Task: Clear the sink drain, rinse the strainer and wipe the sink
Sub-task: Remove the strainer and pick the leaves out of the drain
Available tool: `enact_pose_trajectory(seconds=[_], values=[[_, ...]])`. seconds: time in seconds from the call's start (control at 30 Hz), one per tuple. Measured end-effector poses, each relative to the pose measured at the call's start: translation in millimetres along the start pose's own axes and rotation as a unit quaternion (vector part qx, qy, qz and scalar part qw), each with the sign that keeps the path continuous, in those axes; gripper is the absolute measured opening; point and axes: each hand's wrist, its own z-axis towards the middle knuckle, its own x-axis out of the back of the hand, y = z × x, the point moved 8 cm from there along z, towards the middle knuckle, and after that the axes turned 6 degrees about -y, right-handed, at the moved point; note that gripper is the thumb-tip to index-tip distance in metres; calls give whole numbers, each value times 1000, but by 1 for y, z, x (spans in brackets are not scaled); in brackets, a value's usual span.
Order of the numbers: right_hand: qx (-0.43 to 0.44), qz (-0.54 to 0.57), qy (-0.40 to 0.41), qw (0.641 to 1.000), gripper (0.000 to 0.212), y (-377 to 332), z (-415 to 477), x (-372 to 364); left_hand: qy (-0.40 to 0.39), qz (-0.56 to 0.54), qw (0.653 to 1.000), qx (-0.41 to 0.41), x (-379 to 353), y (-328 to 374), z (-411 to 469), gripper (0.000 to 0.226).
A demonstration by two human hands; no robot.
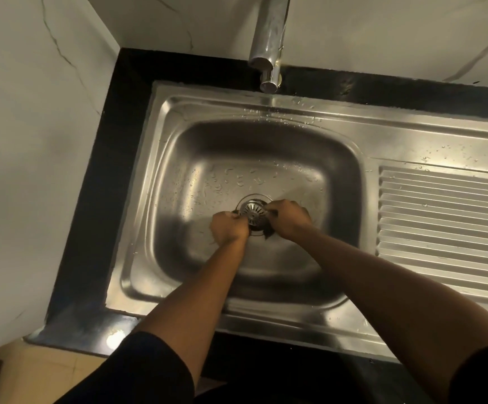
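Fingers of both hands pinch the strainer (253,212) rim from opposite sides, left hand (227,228) and right hand (289,218); it sits tilted at the drain (255,228) in the wet sink (178,158) basin. Dark debris (267,232) shows just under its near edge. Risk, as I judge it: slick metal could slip the pinch, dropping the strainer back and knocking debris down the drain. Both forearms reach in straight, converging, wrists bent downward. Tap (269,39) above, not running.

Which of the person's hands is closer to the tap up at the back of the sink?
Right, narrowly. The right hand sits almost directly below the tap, slightly to its right. The left hand is lower in the basin and off to the tap's left. Both grip the strainer.
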Motion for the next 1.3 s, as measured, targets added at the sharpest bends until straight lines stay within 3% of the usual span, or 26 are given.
enact_pose_trajectory(seconds=[0.13, 0.23, 0.33, 0.43, 0.67, 0.77, 1.07, 1.3], values=[[5, 142, 25, 990, 30, 5, -3, 9, 26, 105, 985, -136, 22, 31, -5, 20], [-3, 202, 53, 978, 27, 5, -8, 18, 34, 122, 976, -178, 37, 45, -9, 21], [10, 259, 79, 962, 29, -1, -15, 28, -1, 72, 980, -185, 43, 57, -14, 11], [42, 339, 108, 934, 13, -10, -31, 49, -40, 0, 978, -204, 48, 73, -27, 7], [83, 418, 182, 886, 21, -9, -73, 120, -84, -81, 952, -282, 57, 111, -62, 8], [82, 455, 211, 862, 16, -3, -82, 156, -77, -79, 953, -283, 57, 113, -68, 12], [-25, 528, 313, 789, 3, 51, -57, 227, -89, -69, 966, -233, 43, 89, -63, 23], [-105, 618, 308, 715, 16, 78, -28, 226, -93, -56, 963, -245, 29, 87, -65, 18]])
